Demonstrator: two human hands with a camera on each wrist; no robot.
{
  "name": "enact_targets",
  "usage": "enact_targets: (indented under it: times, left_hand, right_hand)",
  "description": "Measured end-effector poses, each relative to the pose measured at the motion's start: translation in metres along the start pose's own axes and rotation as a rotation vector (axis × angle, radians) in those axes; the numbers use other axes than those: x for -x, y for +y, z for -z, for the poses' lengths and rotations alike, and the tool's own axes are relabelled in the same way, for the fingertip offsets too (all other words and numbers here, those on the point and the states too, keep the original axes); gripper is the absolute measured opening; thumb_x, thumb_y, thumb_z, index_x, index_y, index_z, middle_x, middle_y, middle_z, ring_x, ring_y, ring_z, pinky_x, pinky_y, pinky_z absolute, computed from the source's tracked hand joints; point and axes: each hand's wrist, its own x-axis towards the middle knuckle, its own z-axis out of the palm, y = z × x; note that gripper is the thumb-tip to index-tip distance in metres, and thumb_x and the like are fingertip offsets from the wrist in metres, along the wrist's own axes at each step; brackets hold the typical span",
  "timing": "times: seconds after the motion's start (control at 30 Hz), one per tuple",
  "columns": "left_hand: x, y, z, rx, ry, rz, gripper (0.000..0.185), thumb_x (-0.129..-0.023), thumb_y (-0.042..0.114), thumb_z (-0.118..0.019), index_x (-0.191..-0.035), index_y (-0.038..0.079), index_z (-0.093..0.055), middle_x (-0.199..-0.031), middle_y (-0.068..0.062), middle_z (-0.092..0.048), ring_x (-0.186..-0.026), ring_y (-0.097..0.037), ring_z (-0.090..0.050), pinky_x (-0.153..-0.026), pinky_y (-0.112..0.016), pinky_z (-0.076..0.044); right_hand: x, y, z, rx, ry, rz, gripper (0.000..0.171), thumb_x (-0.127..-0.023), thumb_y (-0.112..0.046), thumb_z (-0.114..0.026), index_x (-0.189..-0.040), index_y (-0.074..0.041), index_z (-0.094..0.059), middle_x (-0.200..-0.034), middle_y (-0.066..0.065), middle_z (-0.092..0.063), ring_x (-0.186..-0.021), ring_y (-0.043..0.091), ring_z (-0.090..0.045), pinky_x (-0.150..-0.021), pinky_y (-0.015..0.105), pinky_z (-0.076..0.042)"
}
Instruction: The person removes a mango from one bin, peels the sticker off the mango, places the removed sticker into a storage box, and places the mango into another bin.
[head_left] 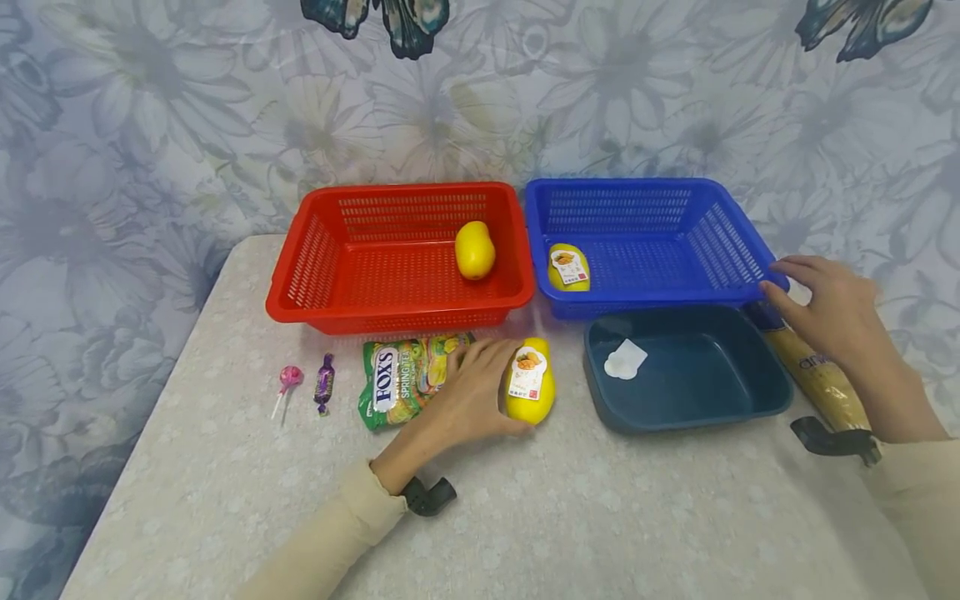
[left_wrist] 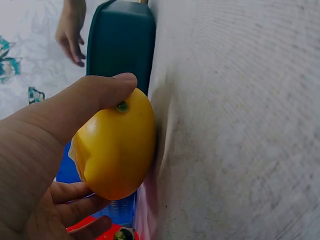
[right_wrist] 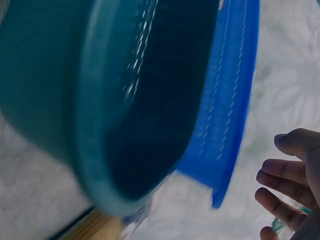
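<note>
Head view: your left hand (head_left: 472,392) grasps a yellow, oval mango with a white label (head_left: 532,383) at the near centre of the pale patterned table (head_left: 600,517), its thumb near the fruit's green stem spot (left_wrist: 122,106) in the left wrist view. You cannot tell from these angles whether the mango bears on the table. Your right hand (head_left: 832,308) is released, fingers loosely bent beside the right end of the blue slotted plastic basket (head_left: 652,296), holding nothing. That basket has a labelled yellow mango (head_left: 568,267) at its left; the red slotted plastic basket (head_left: 405,317), to its left, has another yellow mango (head_left: 475,250) at its right. Near your left hand's fingers lies a green printed candy bag (head_left: 405,379), with a purple-wrapped candy (head_left: 324,383) and a pink lollipop (head_left: 290,377) farther left. To the mango's right stands a dark teal plastic tub (head_left: 690,367) with a small white piece (head_left: 626,359) in its left part; a gold packet (head_left: 817,379) lies right of the tub, under your right arm.
</note>
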Motion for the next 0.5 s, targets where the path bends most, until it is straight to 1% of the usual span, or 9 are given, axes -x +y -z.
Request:
enact_targets:
  times: [0.13, 0.23, 0.3, 0.47, 0.5]
  left_hand:
    - [0.002, -0.002, 0.0, 0.008, 0.016, -0.008, 0.113, -0.065, 0.056, -0.088, -0.154, 0.011, -0.035, -0.152, -0.006, -0.043, -0.139, -0.03, -0.033, -0.109, -0.055, -0.021]
    - [0.002, -0.002, 0.0, 0.006, 0.022, -0.011, 0.113, -0.066, 0.056, -0.088, -0.154, 0.011, -0.035, -0.152, -0.006, -0.043, -0.138, -0.031, -0.033, -0.109, -0.055, -0.021]
    - [0.002, -0.002, 0.0, 0.002, 0.023, -0.013, 0.114, -0.066, 0.057, -0.088, -0.155, 0.01, -0.035, -0.152, -0.006, -0.043, -0.138, -0.031, -0.033, -0.109, -0.055, -0.021]
    - [0.002, -0.002, 0.0, 0.001, 0.032, -0.03, 0.114, -0.066, 0.058, -0.088, -0.154, 0.009, -0.035, -0.152, -0.007, -0.043, -0.138, -0.032, -0.033, -0.108, -0.055, -0.022]
    - [0.002, -0.003, 0.0, 0.001, 0.031, -0.032, 0.114, -0.066, 0.058, -0.088, -0.154, 0.009, -0.035, -0.152, -0.008, -0.043, -0.138, -0.032, -0.033, -0.108, -0.056, -0.022]
  right_hand:
    - [-0.002, -0.024, 0.004, 0.003, 0.039, 0.063, 0.036, -0.099, -0.022, -0.062, -0.121, 0.006, -0.064, -0.128, 0.032, -0.057, -0.12, 0.057, -0.045, -0.093, 0.075, -0.024]
    - [-0.002, -0.039, 0.003, 0.011, 0.055, 0.097, 0.034, -0.097, -0.02, -0.064, -0.12, 0.005, -0.066, -0.126, 0.032, -0.058, -0.119, 0.056, -0.046, -0.089, 0.075, -0.023]
    - [-0.001, -0.047, 0.002, 0.004, 0.072, 0.142, 0.032, -0.094, -0.016, -0.068, -0.117, 0.005, -0.067, -0.124, 0.032, -0.06, -0.118, 0.056, -0.047, -0.09, 0.076, -0.023]
    - [0.004, -0.068, -0.006, -0.032, 0.115, 0.254, 0.03, -0.085, -0.01, -0.076, -0.111, 0.004, -0.071, -0.118, 0.03, -0.064, -0.112, 0.054, -0.052, -0.086, 0.074, -0.029]
    - [0.005, -0.074, -0.007, -0.039, 0.111, 0.264, 0.03, -0.085, -0.01, -0.076, -0.111, 0.003, -0.071, -0.117, 0.029, -0.065, -0.112, 0.053, -0.053, -0.086, 0.074, -0.03]
